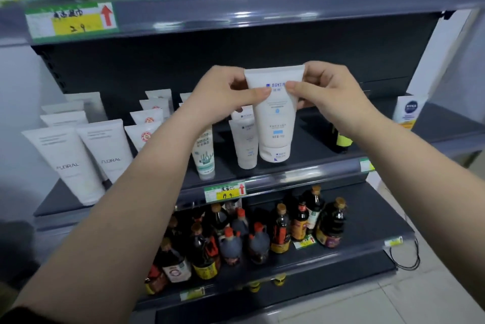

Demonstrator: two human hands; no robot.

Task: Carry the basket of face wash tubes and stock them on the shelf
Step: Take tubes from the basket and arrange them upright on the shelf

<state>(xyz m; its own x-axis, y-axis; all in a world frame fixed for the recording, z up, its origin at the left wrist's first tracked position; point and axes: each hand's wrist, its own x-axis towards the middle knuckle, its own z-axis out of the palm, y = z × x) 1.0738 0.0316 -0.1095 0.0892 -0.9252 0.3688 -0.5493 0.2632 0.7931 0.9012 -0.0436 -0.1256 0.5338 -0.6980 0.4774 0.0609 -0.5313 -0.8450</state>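
Two bare arms reach out from the bottom of the view. The left hand (225, 92) pinches the top left corner of a white face wash tube (274, 116). The right hand (325, 92) pinches the top right corner of the same tube. The tube stands upright, cap down, with its cap at the front edge of the middle shelf (301, 174). At the left end of that shelf stand white tubes marked FLORAL (78, 163). Next come tubes with a red round mark (147, 124), then a tube with a green plant picture (204, 153). A smaller matching tube (245, 145) stands just left of the held one. Dark bottles (278, 229) fill the lower shelf.
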